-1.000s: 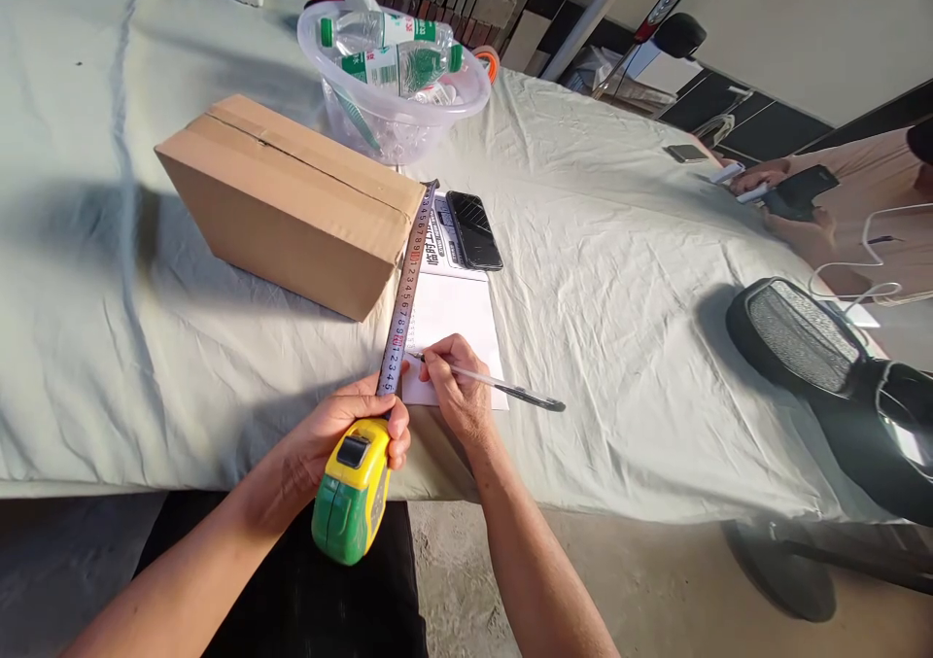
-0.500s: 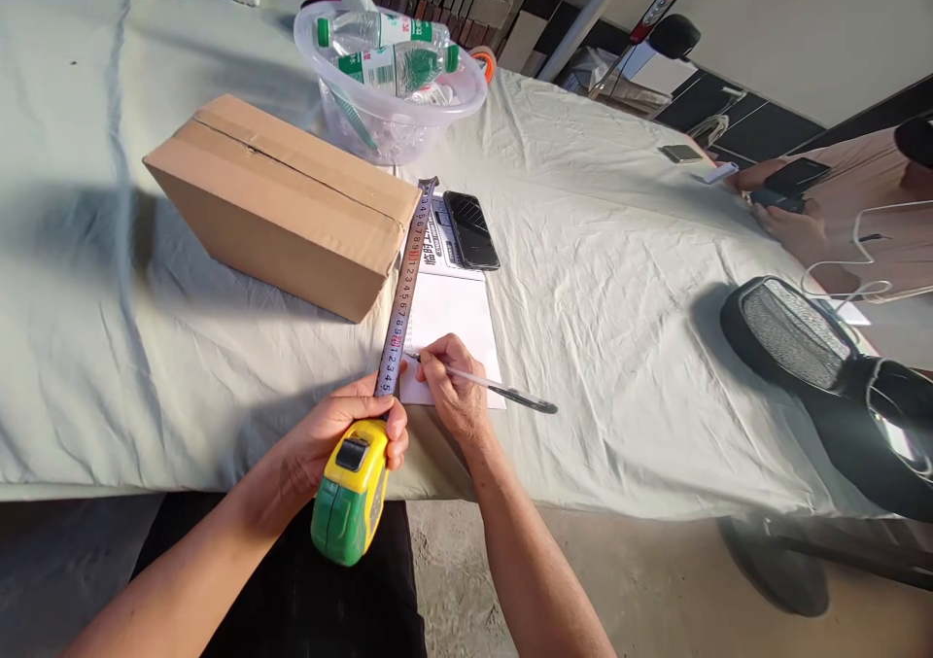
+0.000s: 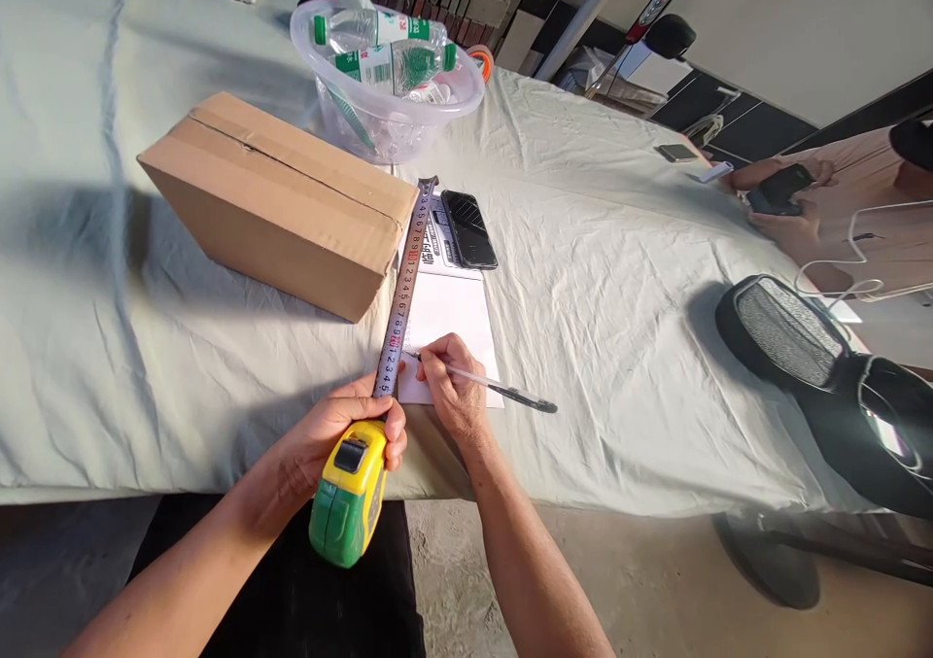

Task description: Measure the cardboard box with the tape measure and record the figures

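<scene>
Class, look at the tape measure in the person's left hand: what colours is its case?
The tape measure case is yellow on top and green below, clearest in the head view.

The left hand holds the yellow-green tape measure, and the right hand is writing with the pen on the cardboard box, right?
Not quite. The head view shows the right hand setting the pen on the white paper, not on the cardboard box. The left hand does hold the tape measure.

Yellow-green tape measure at table edge, blade extended alongside cardboard box; clear pen tip on white paper.
</scene>
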The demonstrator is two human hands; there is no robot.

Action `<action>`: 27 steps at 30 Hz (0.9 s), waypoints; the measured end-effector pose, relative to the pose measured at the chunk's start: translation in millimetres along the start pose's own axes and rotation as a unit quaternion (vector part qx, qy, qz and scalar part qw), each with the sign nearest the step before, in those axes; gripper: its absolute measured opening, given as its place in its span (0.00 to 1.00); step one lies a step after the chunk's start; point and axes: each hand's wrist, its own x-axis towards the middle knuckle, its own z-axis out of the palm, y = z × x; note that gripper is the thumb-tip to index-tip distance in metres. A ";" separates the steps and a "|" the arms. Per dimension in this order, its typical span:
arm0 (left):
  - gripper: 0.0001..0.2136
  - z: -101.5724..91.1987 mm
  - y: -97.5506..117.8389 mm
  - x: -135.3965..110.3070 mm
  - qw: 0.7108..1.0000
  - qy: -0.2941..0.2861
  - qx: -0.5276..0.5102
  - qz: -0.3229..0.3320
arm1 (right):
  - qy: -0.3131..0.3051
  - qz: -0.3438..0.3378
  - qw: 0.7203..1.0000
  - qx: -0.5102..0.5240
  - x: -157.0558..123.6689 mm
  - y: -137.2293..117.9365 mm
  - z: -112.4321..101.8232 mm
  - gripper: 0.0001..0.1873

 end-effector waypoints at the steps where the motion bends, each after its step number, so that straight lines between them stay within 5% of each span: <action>1: 0.02 -0.3 0.0 0.1 1.000 -0.002 0.002 0.000 | 0.002 -0.002 1.000 -0.002 0.0 -0.2 0.0 0.08; 27: 0.04 -3.3 -1.1 0.6 1.000 -0.017 0.020 0.004 | 0.019 -0.006 1.000 -0.015 -0.8 -0.3 -0.7 0.09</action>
